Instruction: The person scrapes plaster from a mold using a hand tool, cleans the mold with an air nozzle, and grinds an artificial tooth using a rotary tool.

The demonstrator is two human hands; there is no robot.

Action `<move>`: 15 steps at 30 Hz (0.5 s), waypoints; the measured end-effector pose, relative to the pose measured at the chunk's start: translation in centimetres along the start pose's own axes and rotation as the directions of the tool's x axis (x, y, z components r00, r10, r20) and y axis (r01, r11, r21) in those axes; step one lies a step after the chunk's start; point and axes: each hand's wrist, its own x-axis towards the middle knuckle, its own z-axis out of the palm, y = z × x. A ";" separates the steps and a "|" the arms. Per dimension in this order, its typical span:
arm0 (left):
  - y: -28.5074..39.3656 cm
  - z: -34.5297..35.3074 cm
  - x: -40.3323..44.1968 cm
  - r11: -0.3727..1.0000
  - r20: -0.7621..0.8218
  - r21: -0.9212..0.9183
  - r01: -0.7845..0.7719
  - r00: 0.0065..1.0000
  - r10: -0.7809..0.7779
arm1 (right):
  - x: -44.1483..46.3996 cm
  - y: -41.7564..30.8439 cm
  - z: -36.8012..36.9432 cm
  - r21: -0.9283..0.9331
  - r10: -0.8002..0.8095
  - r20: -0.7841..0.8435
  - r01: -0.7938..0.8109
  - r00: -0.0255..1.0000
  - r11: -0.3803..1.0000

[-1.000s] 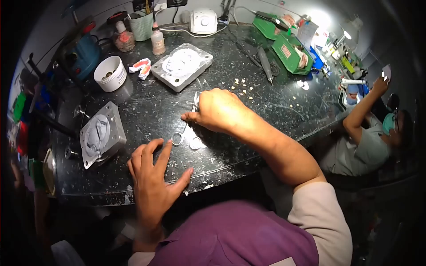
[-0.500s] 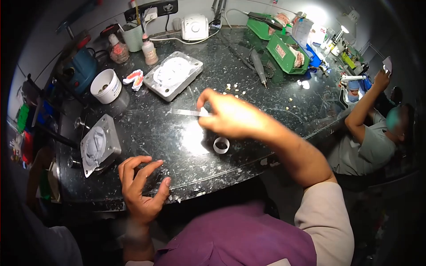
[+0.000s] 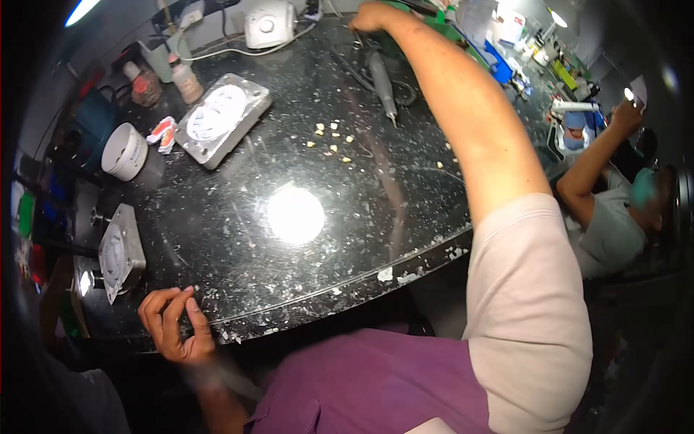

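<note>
At the bench edge (image 3: pixel 311 298), the left hand (image 3: pixel 176 325) sits half-curled; whether the right hand (image 3: pixel 371 17) grips is unclear

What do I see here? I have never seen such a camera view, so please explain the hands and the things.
There is no machine: these are one person's bare hands, filmed by a camera worn on that person's head, looking forward and down. The right hand reaches toward the far edge of the dark bench; I cannot tell whether it holds anything. The left hand, near the front edge, looks empty. On the bench lie a metal block with white filling, a white tub, a grey pen-shaped tool and small pale pieces.
</note>
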 end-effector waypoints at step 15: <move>12.3 6.5 5.7 0.778 0.095 -0.373 -0.506 0.813 0.575 | -17.7 5.1 -0.5 0.704 -0.511 -0.121 -0.289 0.851 -0.649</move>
